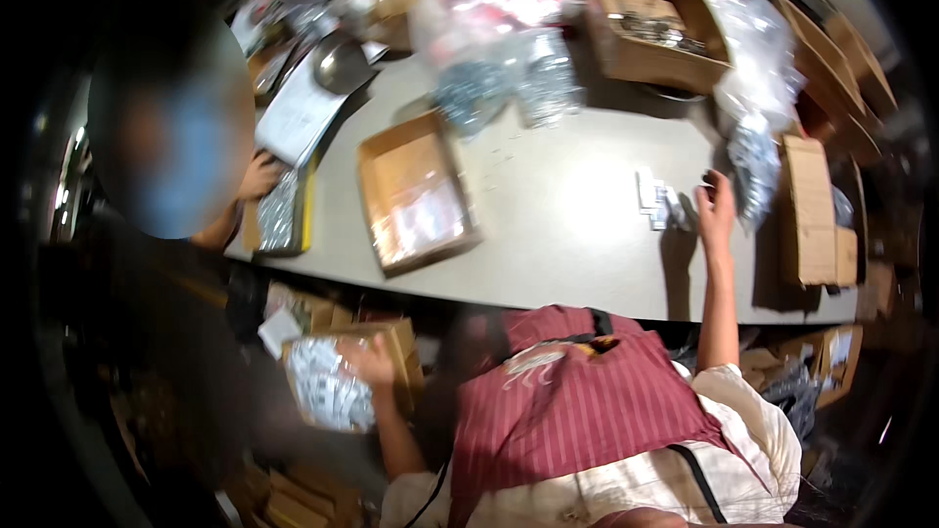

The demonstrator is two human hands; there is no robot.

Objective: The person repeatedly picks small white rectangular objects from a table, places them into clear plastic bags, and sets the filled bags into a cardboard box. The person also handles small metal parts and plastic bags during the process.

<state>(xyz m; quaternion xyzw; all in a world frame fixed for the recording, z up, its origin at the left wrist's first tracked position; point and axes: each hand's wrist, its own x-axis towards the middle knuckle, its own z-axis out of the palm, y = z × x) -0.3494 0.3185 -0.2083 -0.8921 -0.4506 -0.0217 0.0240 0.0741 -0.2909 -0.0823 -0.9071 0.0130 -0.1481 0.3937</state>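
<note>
Nearest you, your left hand (370, 360) is down below the table edge, fingers spread loosely on the small white packets (328, 393) heaped in the cardboard box on the floor (403, 352). Whether any packet is pinched I cannot tell; the hand is blurred. If you are drawing from that heap, take a few flat packets from the top under your fingertips instead of digging in, so the heap does not spill over the box wall.

Further out, your right hand (715, 203) rests at arm's length on the grey table (548, 235), fingers slack and half curled, gripping nothing that shows. Just left of those fingertips, touching or nearly so, lies a little cluster of white packets (657, 199). Keep that cluster squared in one spot close to your fingers, so each new packet lands against the last.

Counted: one floor box at your left hand; one shallow open box (415, 194) on the table, well left of your right fingers; one deeper open box (653, 24) beyond them. About three or four packets in the table cluster; the floor heap is too many to count. Clear bags of small metal parts (509, 78) lie beyond, at least three. Another person's hand (260, 176) rests at the far left edge.
</note>
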